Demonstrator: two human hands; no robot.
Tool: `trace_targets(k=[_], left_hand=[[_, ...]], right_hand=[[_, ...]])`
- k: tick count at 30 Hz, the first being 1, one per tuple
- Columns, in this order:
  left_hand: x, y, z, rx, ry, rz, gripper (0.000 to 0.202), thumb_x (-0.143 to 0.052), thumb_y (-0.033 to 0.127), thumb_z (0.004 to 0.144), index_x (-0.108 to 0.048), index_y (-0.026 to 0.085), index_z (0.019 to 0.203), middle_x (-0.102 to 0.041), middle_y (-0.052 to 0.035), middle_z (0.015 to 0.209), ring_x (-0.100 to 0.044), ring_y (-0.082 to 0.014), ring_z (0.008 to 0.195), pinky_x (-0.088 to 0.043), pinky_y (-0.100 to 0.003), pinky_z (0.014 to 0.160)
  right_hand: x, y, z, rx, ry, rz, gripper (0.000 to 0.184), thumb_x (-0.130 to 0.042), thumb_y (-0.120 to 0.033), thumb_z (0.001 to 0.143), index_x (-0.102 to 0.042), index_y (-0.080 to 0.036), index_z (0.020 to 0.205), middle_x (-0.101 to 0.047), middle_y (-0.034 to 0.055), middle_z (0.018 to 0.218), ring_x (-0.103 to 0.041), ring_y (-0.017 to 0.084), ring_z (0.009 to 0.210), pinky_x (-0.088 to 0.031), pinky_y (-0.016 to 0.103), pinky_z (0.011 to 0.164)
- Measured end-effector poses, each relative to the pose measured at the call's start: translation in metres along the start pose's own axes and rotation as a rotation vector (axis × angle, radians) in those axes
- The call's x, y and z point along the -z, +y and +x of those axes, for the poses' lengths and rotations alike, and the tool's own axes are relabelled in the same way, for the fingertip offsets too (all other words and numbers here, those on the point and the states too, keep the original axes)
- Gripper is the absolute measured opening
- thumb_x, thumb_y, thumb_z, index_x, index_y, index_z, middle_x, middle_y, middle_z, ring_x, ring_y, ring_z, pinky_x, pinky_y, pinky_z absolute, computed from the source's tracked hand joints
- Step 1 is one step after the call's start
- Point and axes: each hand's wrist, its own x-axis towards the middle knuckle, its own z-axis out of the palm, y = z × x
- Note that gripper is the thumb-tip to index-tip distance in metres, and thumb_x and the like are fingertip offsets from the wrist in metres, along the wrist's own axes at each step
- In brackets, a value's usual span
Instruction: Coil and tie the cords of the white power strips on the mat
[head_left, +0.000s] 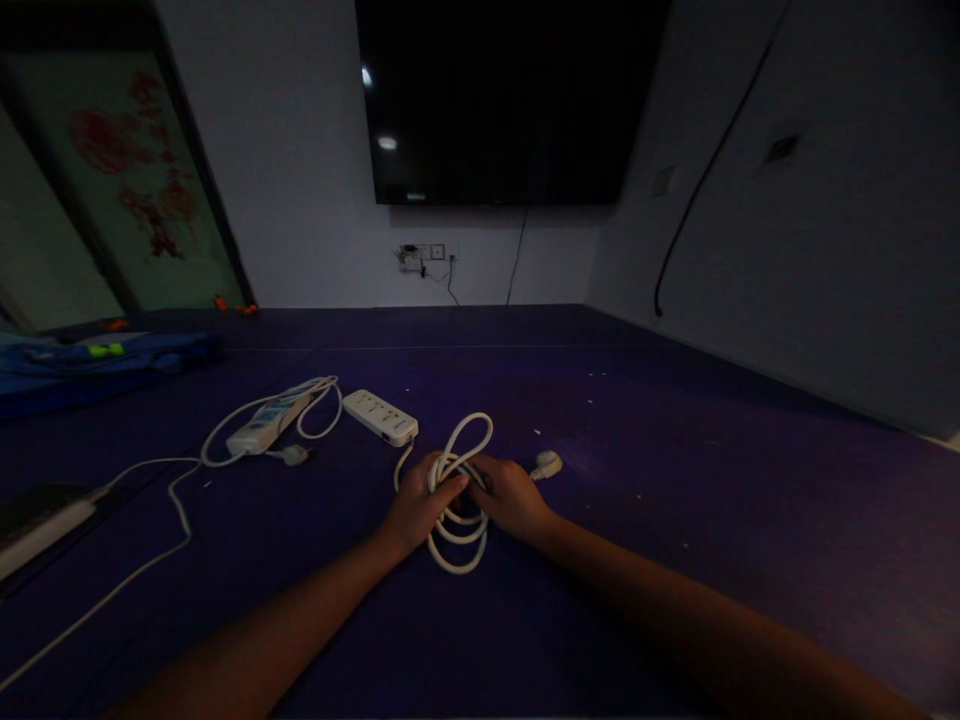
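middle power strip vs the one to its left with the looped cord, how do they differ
The middle strip shows its sockets; the left strip has bluish patches on top. The middle strip's cord is bunched in the left hand and right hand; the left strip's cord lies loosely looped. The middle strip slants down rightward, the left strip down leftward. Both are whitish.

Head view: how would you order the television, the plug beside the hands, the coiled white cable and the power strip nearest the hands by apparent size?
1. Television
2. Coiled white cable, by its loops' overall span
3. Power strip
4. Plug
The cable sits nearer the camera, which may help it outsize the strip.
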Motion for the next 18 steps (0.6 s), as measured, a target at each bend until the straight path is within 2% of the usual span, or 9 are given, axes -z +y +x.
trace_targets(k=[7,18], left_hand=[[0.0002,0.0022,-0.0002,-0.006,0.0,0.019,0.021,-0.059,0.03,0.07,-0.055,0.015,0.084,-0.055,0.0029,0.062,-0.052,-0.0122,0.056,-0.042,-0.024,0.056],[0.0016,-0.0021,0.0004,-0.005,-0.011,0.016,0.023,-0.059,0.032,0.071,-0.055,0.015,0.085,-0.054,0.0033,0.06,-0.052,-0.0119,0.054,-0.041,-0.023,0.053]], right_hand=[[-0.001,0.0004,-0.0008,0.016,0.014,-0.01,0.02,-0.047,-0.016,0.076,-0.06,-0.02,0.091,-0.063,0.0006,0.074,-0.056,0.013,0.062,-0.035,0.02,0.056],[-0.0039,0.0037,0.0007,0.026,0.021,-0.018,0.02,-0.047,-0.019,0.077,-0.059,-0.021,0.093,-0.065,0.0017,0.083,-0.06,0.015,0.073,-0.037,0.021,0.062]])
